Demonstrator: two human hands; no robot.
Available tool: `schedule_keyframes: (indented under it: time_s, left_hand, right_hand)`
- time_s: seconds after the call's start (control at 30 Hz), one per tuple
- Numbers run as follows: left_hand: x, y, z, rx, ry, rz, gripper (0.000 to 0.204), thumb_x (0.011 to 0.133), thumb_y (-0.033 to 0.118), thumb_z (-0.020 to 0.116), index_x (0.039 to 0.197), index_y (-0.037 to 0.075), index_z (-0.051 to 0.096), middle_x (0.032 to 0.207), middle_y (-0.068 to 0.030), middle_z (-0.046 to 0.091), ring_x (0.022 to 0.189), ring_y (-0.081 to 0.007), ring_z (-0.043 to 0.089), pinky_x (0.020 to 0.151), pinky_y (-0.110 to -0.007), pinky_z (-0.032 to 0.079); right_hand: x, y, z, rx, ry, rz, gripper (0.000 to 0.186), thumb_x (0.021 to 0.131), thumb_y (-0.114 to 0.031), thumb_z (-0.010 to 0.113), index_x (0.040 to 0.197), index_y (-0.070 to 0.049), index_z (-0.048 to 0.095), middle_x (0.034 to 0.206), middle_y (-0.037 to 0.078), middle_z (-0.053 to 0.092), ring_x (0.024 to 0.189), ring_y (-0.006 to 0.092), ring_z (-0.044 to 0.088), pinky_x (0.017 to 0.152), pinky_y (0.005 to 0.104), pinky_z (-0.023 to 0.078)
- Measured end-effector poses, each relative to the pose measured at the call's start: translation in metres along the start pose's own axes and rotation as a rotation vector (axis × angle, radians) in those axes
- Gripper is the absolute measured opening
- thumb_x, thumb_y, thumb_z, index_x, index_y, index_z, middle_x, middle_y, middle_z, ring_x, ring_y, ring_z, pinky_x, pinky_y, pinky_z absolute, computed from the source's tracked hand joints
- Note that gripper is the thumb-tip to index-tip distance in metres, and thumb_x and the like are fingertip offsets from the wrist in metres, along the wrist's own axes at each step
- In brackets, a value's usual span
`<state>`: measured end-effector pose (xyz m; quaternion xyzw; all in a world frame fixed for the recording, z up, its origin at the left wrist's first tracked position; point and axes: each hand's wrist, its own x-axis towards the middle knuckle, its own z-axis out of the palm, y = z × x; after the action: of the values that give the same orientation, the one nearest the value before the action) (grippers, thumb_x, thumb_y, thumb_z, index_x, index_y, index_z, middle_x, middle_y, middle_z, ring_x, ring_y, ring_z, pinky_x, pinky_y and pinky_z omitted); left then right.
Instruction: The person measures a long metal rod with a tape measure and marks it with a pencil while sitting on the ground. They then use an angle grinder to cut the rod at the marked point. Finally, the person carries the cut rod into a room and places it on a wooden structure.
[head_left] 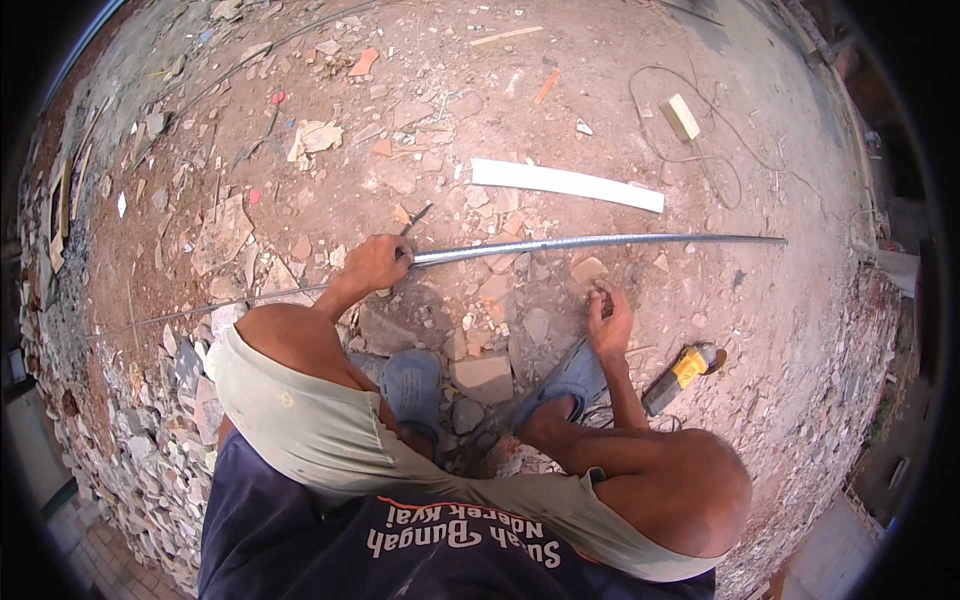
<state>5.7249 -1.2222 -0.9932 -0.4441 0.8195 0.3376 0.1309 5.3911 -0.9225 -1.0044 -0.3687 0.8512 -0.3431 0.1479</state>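
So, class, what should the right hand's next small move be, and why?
Probably reach forward to steady the metal bar, since the left hand seems to hold only its left end, while the right hand is off it, nearer the person.

Sunlit reddish dirt ground, grey rubble lower left, perhaps brick paving beyond

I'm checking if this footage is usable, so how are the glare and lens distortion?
Head view: the white strip looks nearly washed out, and the metal bar glints near the left hand; same head view: the bar looks bowed, likely from the fisheye lens, corners go black.
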Motion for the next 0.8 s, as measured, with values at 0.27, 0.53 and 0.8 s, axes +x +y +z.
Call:
schedule_keyframes:
  time_s: [0.27,0.53,0.8]
  left_hand:
    - [0.003,0.000,0.000,-0.021,-0.025,-0.003,0.026,0.089,0.029,0.066,0.109,0.016,0.077,0.100,-0.0204,0.075,0.099,-0.0409,0.071,0.089,-0.052,0.056]
    - [0.003,-0.002,0.001,-0.036,-0.014,-0.001,0.027,0.089,0.029,0.067,0.111,0.016,0.077,0.101,-0.0197,0.075,0.100,-0.0407,0.071,0.089,-0.051,0.056]
    - [0.001,-0.010,-0.007,-0.061,-0.034,0.005,0.028,0.089,0.029,0.066,0.109,0.014,0.077,0.102,-0.0187,0.075,0.100,-0.0395,0.071,0.088,-0.049,0.055]
  right_hand:
    - [-0.001,0.013,0.001,0.009,-0.017,0.034,0.021,0.096,-0.011,0.066,0.116,-0.006,0.072,0.088,0.011,0.066,0.073,0.0209,0.062,0.070,0.0341,0.053]
    - [0.001,0.015,0.003,-0.004,-0.004,0.020,0.020,0.097,-0.011,0.065,0.115,-0.005,0.072,0.088,0.012,0.067,0.074,0.0217,0.063,0.071,0.0349,0.053]
    - [0.000,0.011,-0.001,0.026,-0.031,0.058,0.020,0.098,-0.013,0.065,0.116,-0.006,0.073,0.084,0.008,0.067,0.072,0.0155,0.062,0.069,0.0309,0.052]
